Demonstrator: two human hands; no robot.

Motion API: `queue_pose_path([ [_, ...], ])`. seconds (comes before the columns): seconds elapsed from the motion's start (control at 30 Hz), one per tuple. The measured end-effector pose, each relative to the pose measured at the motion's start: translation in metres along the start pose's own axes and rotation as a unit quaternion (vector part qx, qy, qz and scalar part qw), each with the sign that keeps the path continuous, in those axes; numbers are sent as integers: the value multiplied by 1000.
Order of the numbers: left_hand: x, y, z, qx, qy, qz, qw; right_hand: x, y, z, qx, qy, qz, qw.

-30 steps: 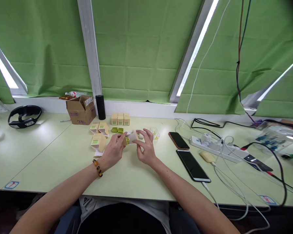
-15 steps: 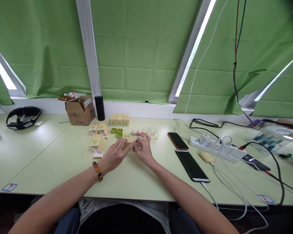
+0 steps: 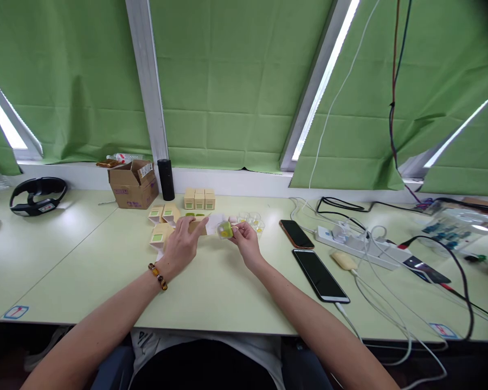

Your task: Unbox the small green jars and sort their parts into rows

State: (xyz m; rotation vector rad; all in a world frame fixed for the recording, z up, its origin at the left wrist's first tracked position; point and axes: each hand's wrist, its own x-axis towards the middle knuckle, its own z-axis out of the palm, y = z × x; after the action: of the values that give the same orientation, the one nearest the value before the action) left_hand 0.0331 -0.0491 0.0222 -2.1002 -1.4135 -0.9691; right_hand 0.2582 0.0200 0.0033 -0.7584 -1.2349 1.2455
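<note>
A small kraft paper box (image 3: pixel 198 227) is in my left hand (image 3: pixel 183 241), with its white inner flap (image 3: pixel 215 222) standing out to the right. The fingers lie over the box and hide part of it. Between thumb and fingertips, my right hand (image 3: pixel 247 244) pinches a small green case with a clear cover (image 3: pixel 224 230), just right of the flap. Clear round containers with yellow bits (image 3: pixel 254 221) stand behind that hand. Left of my left hand are open kraft boxes (image 3: pixel 158 236) with green windows. Green cases (image 3: pixel 195 214) show partly behind the fingers.
Three closed kraft boxes (image 3: pixel 199 200) stand at the back. A cardboard carton (image 3: pixel 133 185), a black cylinder (image 3: pixel 166 180) and a headset (image 3: pixel 38 196) are to the left. Two phones (image 3: pixel 321 275), a power strip (image 3: pixel 355 249) and loose cables lie right. Parts of other people's hands show at both edges.
My hands have moved apart. The left moved left with the kraft box, whose white flap now shows. The green case with its clear cover is now visible in my right hand.
</note>
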Motion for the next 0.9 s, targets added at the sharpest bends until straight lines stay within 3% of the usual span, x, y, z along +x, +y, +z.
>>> queue_pose_path([
  [0.17,5,-5,-4,-82,45,-65,994,4,0,-6,-57,-4,-32,998],
  [0.27,6,-6,0,-208,55,-124,969,4,2,-7,-113,-34,-60,991],
  [0.4,7,-5,10,-412,41,-203,887,-2,6,-5,-207,-88,-74,972],
  [0.57,8,-1,17,-577,-4,-258,775,-9,7,-2,-309,-118,-81,940],
  [0.77,8,4,14,-696,-6,-328,639,-11,6,-2,-340,-125,-71,929],
  [0.9,7,3,15,-747,4,-331,577,-13,3,0,-337,-127,-59,931],
])
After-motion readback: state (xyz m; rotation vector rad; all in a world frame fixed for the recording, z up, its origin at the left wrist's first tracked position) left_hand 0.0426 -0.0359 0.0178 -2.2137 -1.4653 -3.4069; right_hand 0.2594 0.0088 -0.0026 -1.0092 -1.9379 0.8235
